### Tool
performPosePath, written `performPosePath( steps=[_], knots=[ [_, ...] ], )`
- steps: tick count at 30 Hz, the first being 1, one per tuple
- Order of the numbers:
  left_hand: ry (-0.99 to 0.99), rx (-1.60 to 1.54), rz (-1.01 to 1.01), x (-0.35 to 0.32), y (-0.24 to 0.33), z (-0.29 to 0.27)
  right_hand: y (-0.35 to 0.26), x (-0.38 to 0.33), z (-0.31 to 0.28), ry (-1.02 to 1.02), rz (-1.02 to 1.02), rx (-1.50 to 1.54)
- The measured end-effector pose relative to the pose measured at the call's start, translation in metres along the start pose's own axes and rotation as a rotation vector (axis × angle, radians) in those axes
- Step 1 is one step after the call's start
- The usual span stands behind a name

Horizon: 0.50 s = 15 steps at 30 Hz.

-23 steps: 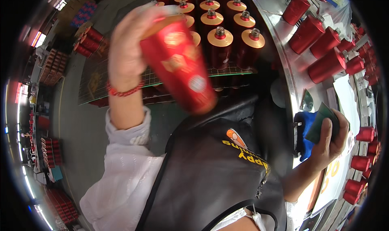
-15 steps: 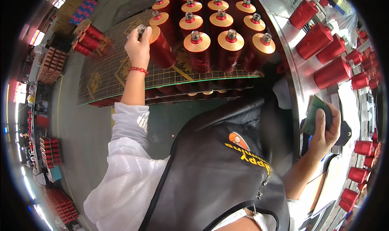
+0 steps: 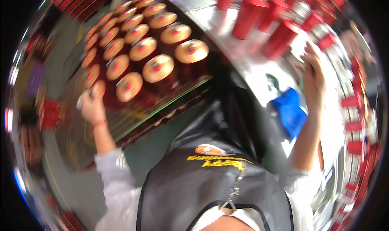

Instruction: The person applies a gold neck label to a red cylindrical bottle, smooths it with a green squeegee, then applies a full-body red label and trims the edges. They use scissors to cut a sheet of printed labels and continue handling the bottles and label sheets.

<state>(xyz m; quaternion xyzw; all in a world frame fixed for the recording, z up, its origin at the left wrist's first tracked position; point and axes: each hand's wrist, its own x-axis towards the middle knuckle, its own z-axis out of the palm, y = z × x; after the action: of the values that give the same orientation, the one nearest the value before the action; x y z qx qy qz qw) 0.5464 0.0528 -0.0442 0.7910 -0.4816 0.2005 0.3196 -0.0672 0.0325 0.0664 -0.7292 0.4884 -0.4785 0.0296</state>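
Note:
A red bottle with a gold shoulder (image 3: 98, 89) stands at the near left corner of a rack full of like bottles. My left hand (image 3: 92, 106) is closed around its neck, which the fingers mostly hide. Over the bench on the right, my right hand (image 3: 314, 75) has its fingers stretched out, blurred by motion, and I make out nothing held in it. Close by on the bench lie a blue cloth (image 3: 289, 113) and a small dark green piece (image 3: 272, 83). Red bottles (image 3: 279, 40) lie or lean farther up the bench, beyond my right hand.
Rows of gold-shouldered red bottles (image 3: 158, 68) fill the rack, whose near edge (image 3: 162, 111) is green. The metal bench edge (image 3: 231, 60) runs along its right. More red bottles (image 3: 355, 148) line the far right. A stack of red bottles (image 3: 50, 114) stands at the left.
The view has swung, so rack and bench appear turned and shifted left. My right hand has left the green pad it held and reaches farther up the bench. My left hand stays on the bottle neck.

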Motion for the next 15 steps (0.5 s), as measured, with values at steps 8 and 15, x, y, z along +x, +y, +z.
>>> performPosePath(
  steps=[8,15],
  knots=[
    [0.121,-0.838,0.300,-0.031,0.136,-0.046,0.110,0.119,-0.014,0.006,-0.005,-0.530],
    [-0.384,-1.261,0.685,-0.072,0.360,0.013,0.126,0.128,0.021,0.103,-0.175,-0.463]
  ],
)
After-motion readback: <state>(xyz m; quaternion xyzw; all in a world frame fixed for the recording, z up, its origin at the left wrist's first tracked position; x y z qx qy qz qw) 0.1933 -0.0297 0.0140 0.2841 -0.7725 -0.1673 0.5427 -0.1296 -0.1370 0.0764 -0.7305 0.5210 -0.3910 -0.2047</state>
